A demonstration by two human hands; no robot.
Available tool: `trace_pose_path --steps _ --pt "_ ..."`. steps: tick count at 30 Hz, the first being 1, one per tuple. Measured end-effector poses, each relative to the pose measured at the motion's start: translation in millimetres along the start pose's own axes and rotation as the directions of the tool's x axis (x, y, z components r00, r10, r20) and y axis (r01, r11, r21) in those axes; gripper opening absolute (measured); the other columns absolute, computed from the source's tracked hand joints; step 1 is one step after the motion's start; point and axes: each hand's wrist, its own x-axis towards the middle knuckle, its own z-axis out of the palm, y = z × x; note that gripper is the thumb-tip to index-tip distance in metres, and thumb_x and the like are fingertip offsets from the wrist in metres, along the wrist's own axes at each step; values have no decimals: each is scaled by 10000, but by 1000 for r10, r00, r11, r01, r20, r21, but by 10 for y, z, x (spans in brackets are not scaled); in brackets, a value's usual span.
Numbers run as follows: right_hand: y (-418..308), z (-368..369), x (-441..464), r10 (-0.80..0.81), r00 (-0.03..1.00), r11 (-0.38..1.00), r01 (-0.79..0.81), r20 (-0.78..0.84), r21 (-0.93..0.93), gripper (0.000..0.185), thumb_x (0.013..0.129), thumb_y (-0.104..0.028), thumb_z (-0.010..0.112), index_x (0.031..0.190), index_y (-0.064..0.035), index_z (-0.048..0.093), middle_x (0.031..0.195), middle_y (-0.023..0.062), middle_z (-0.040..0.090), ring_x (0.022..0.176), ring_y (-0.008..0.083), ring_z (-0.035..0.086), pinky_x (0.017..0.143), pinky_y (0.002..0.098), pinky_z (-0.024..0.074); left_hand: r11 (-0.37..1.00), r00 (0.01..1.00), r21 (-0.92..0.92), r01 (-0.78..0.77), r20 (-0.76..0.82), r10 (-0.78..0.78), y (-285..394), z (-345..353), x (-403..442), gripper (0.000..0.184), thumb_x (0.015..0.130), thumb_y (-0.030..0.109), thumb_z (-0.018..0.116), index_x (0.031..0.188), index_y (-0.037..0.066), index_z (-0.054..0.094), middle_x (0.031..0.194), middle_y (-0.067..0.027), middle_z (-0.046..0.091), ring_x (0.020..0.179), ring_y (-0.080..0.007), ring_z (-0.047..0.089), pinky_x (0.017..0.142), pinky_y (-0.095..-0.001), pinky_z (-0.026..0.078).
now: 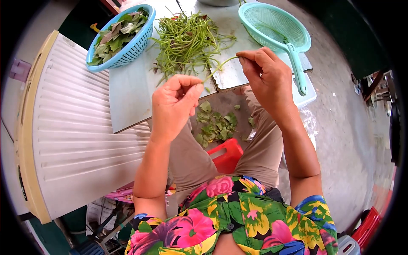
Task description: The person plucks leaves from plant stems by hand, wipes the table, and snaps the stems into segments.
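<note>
A thin green stem [221,65] stretches between my two hands above the table's front edge. My left hand [176,102] pinches its lower end between thumb and forefinger. The upper end is pinched in my right hand [267,78], higher and to the right. Just beyond my hands lies a loose heap of green stems [185,42] on the table. The blue basket [131,53] at the far left holds leaves [121,34]. A mint-green strainer [276,25] with a long handle stands at the right, with a few stems inside.
The pale table [131,93] has a seam and a worn front edge. Fallen leaves [216,125] lie on the floor between my legs, near a red plastic piece [227,155]. A ribbed white panel [85,127] stands close on the left. A white container [304,93] is below the strainer handle.
</note>
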Motion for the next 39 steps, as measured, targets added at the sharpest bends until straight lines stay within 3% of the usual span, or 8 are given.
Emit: trace_pose_path --steps 6,8,13,22,25,27,34,39 --pt "-101 116 -3 11 995 990 4 -100 143 118 740 32 587 843 -20 612 714 35 560 578 74 526 532 196 438 995 985 -1 100 143 -99 -118 2 0 133 770 58 606 887 3 576 724 -12 548 581 -55 487 495 -181 402" --pt "-123 128 1 -6 994 988 23 -111 151 116 715 13 600 817 -42 610 695 48 557 552 125 534 502 231 435 856 913 339 -391 24 408 -80 -6 72 236 737 75 643 959 22 581 857 -31 554 729 -96 504 583 -227 421" --pt "-147 161 -19 -67 994 985 79 -84 151 132 678 3 615 793 -60 608 670 55 549 516 173 538 463 265 433 512 722 681 -523 35 691 168 147 70 265 598 8 698 852 49 634 781 -62 514 713 -219 494 612 -292 425" --pt "-238 70 -47 -87 994 979 97 -62 180 161 655 21 612 795 -59 599 668 58 553 510 161 535 465 256 433 522 731 647 -556 82 677 128 206 102 174 630 -15 660 789 47 626 705 -50 529 638 -218 523 546 -307 434" --pt "-283 76 -57 -44 998 980 51 -39 195 106 693 15 597 786 -31 581 648 34 556 506 116 521 468 225 419 534 728 630 -563 73 681 103 227 96 159 653 -8 655 802 43 630 701 -56 528 622 -200 520 544 -285 433" --pt "-326 95 -85 380 902 610 -411 205 677 27 751 -36 570 764 -12 570 630 9 546 507 72 493 457 199 388 557 730 608 -566 55 681 109 238 85 152 672 -1 653 818 40 635 701 -58 529 612 -180 518 545 -268 431" --pt "-337 18 -21 392 748 229 -643 535 731 140 803 -157 574 756 -25 563 616 -12 516 491 44 439 432 184 339 972 974 -82 -218 -74 212 34 261 58 134 787 71 597 902 16 639 764 -26 563 592 -80 484 534 -208 390" --pt "-222 87 -226 359 679 297 -734 641 612 139 796 -141 585 747 -16 553 609 -18 502 488 42 433 429 186 336 628 992 -769 119 116 -46 0 86 190 173 825 151 563 964 52 594 796 -15 561 631 -99 492 575 -251 411"
